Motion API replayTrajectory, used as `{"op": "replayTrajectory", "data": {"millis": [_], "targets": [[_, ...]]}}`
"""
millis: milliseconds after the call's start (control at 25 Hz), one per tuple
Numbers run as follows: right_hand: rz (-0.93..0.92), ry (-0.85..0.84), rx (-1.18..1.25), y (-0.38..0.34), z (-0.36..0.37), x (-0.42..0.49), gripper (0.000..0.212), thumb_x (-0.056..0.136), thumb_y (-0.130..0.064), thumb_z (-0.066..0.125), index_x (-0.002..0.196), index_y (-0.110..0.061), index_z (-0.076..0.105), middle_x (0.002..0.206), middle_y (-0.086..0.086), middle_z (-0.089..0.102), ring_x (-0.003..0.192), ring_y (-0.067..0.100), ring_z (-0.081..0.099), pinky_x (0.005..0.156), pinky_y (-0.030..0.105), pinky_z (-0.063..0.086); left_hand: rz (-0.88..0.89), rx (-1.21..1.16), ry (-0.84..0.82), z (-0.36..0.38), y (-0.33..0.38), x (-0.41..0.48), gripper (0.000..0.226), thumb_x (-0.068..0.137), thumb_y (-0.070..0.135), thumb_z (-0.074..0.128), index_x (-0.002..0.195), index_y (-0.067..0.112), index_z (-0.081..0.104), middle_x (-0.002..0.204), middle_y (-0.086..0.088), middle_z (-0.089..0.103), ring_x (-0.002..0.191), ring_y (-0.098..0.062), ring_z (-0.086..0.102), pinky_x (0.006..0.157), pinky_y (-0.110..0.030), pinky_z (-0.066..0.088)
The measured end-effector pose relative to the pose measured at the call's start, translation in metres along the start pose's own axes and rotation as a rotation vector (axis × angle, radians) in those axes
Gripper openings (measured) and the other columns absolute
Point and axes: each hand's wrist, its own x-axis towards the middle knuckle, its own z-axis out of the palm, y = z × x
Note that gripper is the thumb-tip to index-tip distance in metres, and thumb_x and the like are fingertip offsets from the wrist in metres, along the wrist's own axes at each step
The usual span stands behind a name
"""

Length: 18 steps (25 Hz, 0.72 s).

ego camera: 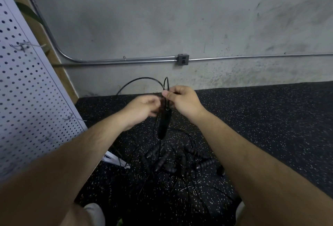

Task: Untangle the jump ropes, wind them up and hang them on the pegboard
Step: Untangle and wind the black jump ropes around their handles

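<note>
My right hand (182,101) pinches a folded loop of thin black jump rope (144,77) before me, its handle (163,126) dangling between my wrists. My left hand (144,107) is blurred beside it, and I cannot tell whether it grips. I judge this the winding step, with the tangled pile (180,162) on the floor below and the pegboard (27,90) at my left; next, further even loops need gathering into the pinch.

Speckled rubber floor (270,117), rough concrete wall (162,18)

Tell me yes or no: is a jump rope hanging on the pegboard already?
No, the pegboard hooks in view carry no rope; the ropes lie tangled on the floor.
</note>
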Motion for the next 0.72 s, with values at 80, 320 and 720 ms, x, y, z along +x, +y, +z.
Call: {"op": "replayTrajectory", "data": {"millis": [80,320,720], "targets": [[0.018,0.025,0.025,-0.003,0.000,0.003,0.029,0.093,-0.030,0.072,0.086,-0.002,0.070,0.072,0.005,0.062,0.066,0.018,0.055,0.071,0.038,0.051,-0.006,0.110,-0.112,0.009,-0.008,-0.005,0.025,0.104,0.014,0.055,0.110,0.035,0.066,0.114,0.011,0.071,0.111,-0.013,0.066,0.098,-0.037,0.054],[0.003,-0.035,0.088,-0.008,-0.002,-0.004,0.017,0.097,-0.020,0.067,0.087,-0.006,0.068,0.071,0.004,0.066,0.058,0.006,0.062,0.058,0.018,0.049,0.079,0.052,-0.022,0.014,-0.002,0.001,0.016,0.102,0.009,0.057,0.095,0.018,0.069,0.095,0.003,0.074,0.094,-0.019,0.070,0.090,-0.039,0.059],[0.020,-0.143,-0.143,0.024,0.014,-0.019,0.007,0.093,-0.017,0.071,0.092,-0.010,0.073,0.079,0.008,0.073,0.051,-0.001,0.056,0.058,0.018,0.044,0.255,-0.092,0.264,-0.007,0.027,0.012,0.019,0.102,0.013,0.058,0.095,0.020,0.075,0.094,0.007,0.076,0.092,-0.024,0.074,0.080,-0.037,0.059]]}}
